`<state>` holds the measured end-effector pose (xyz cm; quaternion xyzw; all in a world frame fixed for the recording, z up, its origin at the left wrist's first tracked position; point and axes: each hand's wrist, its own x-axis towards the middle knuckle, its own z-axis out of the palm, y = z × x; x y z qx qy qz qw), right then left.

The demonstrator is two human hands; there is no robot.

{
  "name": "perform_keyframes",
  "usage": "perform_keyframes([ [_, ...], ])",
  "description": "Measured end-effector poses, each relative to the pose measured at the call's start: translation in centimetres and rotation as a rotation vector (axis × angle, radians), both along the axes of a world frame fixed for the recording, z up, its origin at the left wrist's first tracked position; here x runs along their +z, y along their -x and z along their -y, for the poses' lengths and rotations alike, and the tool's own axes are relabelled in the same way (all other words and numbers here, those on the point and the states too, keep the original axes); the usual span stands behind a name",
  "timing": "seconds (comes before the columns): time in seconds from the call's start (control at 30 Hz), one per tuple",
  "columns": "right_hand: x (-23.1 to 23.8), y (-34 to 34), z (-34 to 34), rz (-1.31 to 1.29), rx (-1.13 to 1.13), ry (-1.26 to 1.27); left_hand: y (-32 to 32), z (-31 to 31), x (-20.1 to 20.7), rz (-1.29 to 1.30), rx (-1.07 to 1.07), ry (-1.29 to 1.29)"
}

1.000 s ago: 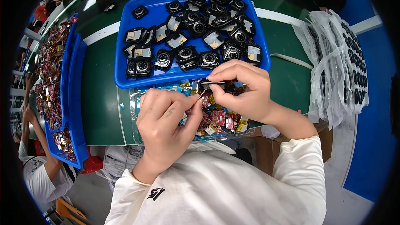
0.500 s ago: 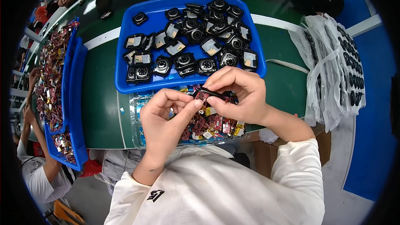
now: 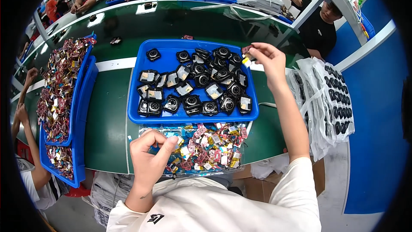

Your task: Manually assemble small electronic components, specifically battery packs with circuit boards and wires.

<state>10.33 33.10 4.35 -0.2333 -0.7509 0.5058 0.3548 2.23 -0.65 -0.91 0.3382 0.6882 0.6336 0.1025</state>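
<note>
My right hand [image 3: 270, 62] is raised past the right edge of the blue tray [image 3: 193, 119], pinching a small red circuit board [image 3: 246, 50] with a yellow-and-white part hanging from it. My left hand [image 3: 148, 154] is closed, fingers curled against the thumb, by the left end of a clear plastic tray [image 3: 206, 173]. Whatever it may hold is hidden. Red circuit boards [image 3: 216, 157] with white and yellow parts are heaped in that clear tray. In the blue tray lie many black watch cases [image 3: 191, 102], some face down, others showing pale insides.
Blue bins of red circuit boards [image 3: 58, 99] stand at the left. White plastic wrap [image 3: 309, 92] with rows of black parts lies at the right. A loose red board [image 3: 187, 37] sits beyond the tray. Other people work at the left and far side; a metal post [image 3: 365, 45] slants at right.
My hands have parted: the right went up and right with the red board, the left slightly down and left. The black piece between them is no longer visible there. The view has tilted up.
</note>
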Motion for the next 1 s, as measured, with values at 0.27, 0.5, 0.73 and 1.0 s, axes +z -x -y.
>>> perform_keyframes([
  [0.27,-7.8,2.8,-16.2,0.311,-0.508,-0.014,0.5,2.0,-0.5,0.128,0.071,-0.033],
  [0.5,-7.5,2.1,-15.1,0.38,-0.648,-0.397,1.3,3.2,-0.6,0.092,0.073,0.056],
  [0.73,-0.1,-0.4,0.9,-0.434,0.744,0.691,1.1,2.1,-0.2,0.137,0.072,-0.038],
  [1.0,1.1,-2.3,13.3,-0.47,1.289,1.423,0.3,-1.5,3.2,-0.019,-0.14,-0.215],
])
